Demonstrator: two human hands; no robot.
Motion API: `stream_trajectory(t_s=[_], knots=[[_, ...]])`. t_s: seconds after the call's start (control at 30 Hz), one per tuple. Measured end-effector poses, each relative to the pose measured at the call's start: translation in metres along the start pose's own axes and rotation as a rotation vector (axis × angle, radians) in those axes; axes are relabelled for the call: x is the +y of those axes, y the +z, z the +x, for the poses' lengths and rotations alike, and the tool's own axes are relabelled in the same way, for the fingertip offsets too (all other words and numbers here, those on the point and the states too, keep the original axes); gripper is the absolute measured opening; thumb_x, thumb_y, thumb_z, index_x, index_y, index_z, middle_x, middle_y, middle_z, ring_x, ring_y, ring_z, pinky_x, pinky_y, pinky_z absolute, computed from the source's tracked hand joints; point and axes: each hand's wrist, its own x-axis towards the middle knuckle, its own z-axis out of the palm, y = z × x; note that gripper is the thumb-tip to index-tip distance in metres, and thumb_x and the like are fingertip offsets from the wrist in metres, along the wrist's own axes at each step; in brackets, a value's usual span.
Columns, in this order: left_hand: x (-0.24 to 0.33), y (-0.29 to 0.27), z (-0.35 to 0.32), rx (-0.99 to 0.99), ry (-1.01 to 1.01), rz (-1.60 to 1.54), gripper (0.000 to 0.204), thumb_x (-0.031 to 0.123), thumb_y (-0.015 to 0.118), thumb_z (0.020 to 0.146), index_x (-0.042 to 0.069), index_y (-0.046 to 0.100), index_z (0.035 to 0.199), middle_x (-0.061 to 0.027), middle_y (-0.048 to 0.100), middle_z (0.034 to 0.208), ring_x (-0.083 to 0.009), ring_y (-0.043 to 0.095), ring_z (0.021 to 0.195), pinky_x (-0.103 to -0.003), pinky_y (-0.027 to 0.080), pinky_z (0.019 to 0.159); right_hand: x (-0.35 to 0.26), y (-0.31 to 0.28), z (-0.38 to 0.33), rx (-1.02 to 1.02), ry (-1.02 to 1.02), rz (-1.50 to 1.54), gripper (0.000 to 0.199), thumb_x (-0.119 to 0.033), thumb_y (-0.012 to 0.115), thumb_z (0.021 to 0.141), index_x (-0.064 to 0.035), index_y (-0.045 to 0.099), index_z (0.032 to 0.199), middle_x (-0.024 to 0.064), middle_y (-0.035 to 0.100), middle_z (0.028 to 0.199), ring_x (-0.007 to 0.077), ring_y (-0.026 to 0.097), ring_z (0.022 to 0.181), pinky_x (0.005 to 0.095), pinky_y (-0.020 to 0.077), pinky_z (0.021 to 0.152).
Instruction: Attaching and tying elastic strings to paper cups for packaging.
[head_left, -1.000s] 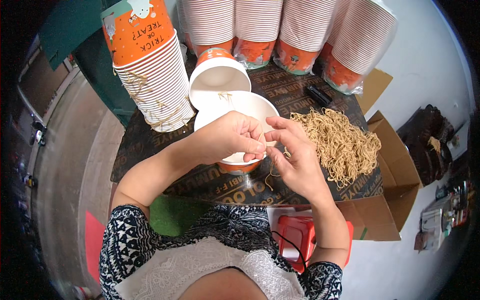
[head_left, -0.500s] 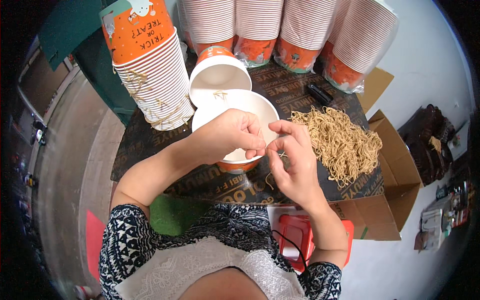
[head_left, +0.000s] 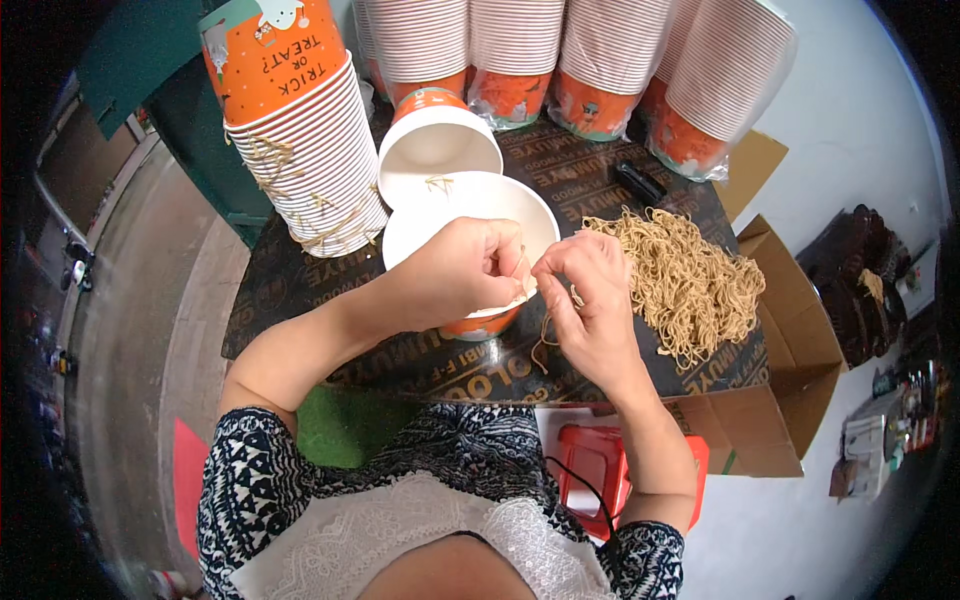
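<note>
Dark table (head_left: pixel 265 300); bucket (head_left: pixel 505 195) is standing near front edge, cord (head_left: pixel 543 343) trailing loose, seemingly unfinished. Left hand (head_left: pixel 455 270) is pinching cord; right hand (head_left: pixel 592 290) is bunching fingertips, hold unclear. Left-edge stack (head_left: pixel 315 170) is carrying cords; far-edge wrapped stacks (head_left: pixel 612 50) aren't showing any.

I'm using one left hand (head_left: pixel 465 268) and one right hand (head_left: pixel 592 300) over one upright paper bucket (head_left: pixel 530 210); one tipped paper bucket (head_left: pixel 445 155) is lying just beyond my grip. One unwrapped bucket stack (head_left: pixel 310 165) is standing leftward, at least five plastic-wrapped bucket stacks (head_left: pixel 612 55) farther beyond, one tan cord heap (head_left: pixel 690 285) rightward.
</note>
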Motion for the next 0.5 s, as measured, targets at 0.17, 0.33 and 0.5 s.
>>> stream_trajectory(t_s=[0.17,0.33,0.5], knots=[[-0.006,0.008,-0.006,0.11,0.122,0.427,0.016,-0.006,0.062,0.083,0.003,0.049,0.079,-0.006,0.061,0.087,-0.0114,0.058,0.08,-0.026,0.048,0.074,-0.003,0.003,0.0,-0.011,0.027,0.03,0.01,-0.005,0.065,0.083,-0.008,0.062,0.092,0.008,0.059,0.092,0.0293,0.05,0.099,0.0414,0.0353,0.088],[-0.004,0.019,-0.006,0.3,0.496,0.876,0.018,-0.006,0.064,0.079,0.001,0.048,0.079,-0.0124,0.055,0.078,-0.0283,0.058,0.069,-0.036,0.047,0.061,-0.006,0.003,0.001,-0.008,0.044,0.014,0.009,-0.003,0.065,0.083,-0.0063,0.066,0.092,0.0084,0.058,0.091,0.0295,0.05,0.097,0.0416,0.0356,0.088],[-0.016,0.018,-0.005,0.427,0.577,0.96,0.018,-0.006,0.066,0.078,0.002,0.049,0.079,-0.0128,0.053,0.077,-0.0313,0.056,0.067,-0.038,0.046,0.058,-0.007,0.003,0.002,-0.013,0.056,0.001,0.011,-0.003,0.066,0.083,-0.0063,0.069,0.093,0.0083,0.057,0.089,0.0291,0.049,0.094,0.0415,0.0349,0.086]])
